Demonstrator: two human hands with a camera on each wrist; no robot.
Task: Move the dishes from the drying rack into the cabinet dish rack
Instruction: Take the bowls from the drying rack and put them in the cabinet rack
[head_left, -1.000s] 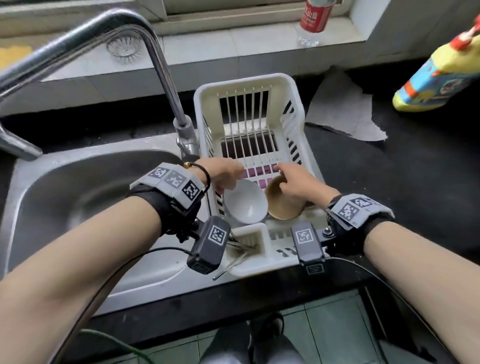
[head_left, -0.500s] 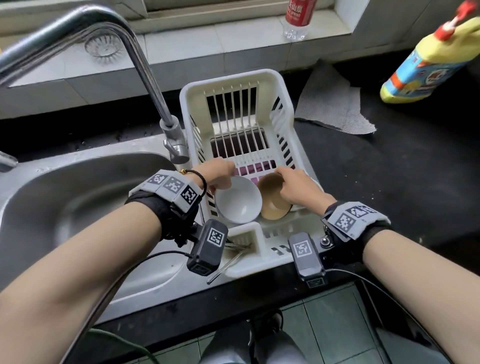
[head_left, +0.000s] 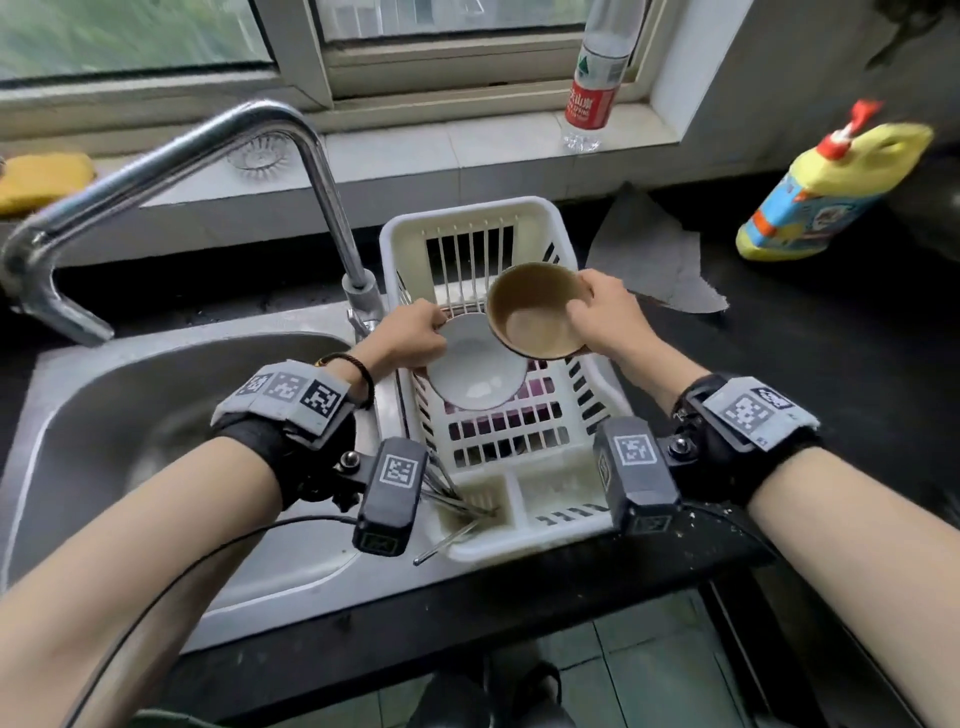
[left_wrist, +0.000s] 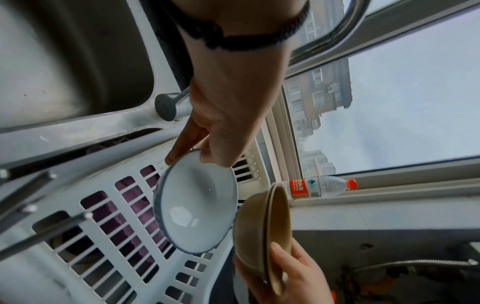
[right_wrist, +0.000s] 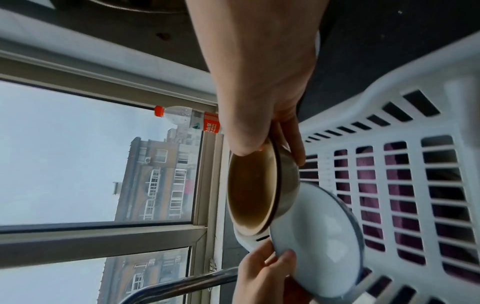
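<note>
A round white ceramic bowl with a thin dark rim (head_left: 475, 369) is held by the left hand (head_left: 410, 335), the thumb laid over the inner edge and the fingers curled behind the outer wall, as is seen in the left wrist view (left_wrist: 194, 205). The bowl is tilted and is raised over the slatted floor of the white plastic drying rack (head_left: 524, 530); whether its lower edge touches the rack cannot be told. A round brown bowl with a darker rim line (head_left: 535, 312) is gripped by the right hand (head_left: 605, 317), the thumb hooked over the rim and the fingers pressed against the outside. This bowl is held higher, above the middle of the rack, and its edge overlaps the white bowl in the head view; in the right wrist view the two bowls (right_wrist: 253, 189) are seen just beside each other, perhaps touching. Purple is seen through the slots of the rack floor. Metal utensils (head_left: 457, 506) are stood in the rack's near left compartment. The rack is set on a black counter (head_left: 831, 374) beside a steel sink (head_left: 156, 415) with a curved chrome tap (head_left: 291, 140). A clear water bottle with a red label (head_left: 595, 88) is stood on the window sill, and a yellow detergent bottle (head_left: 826, 192) and a grey cloth (head_left: 649, 254) are found on the counter to the right
</note>
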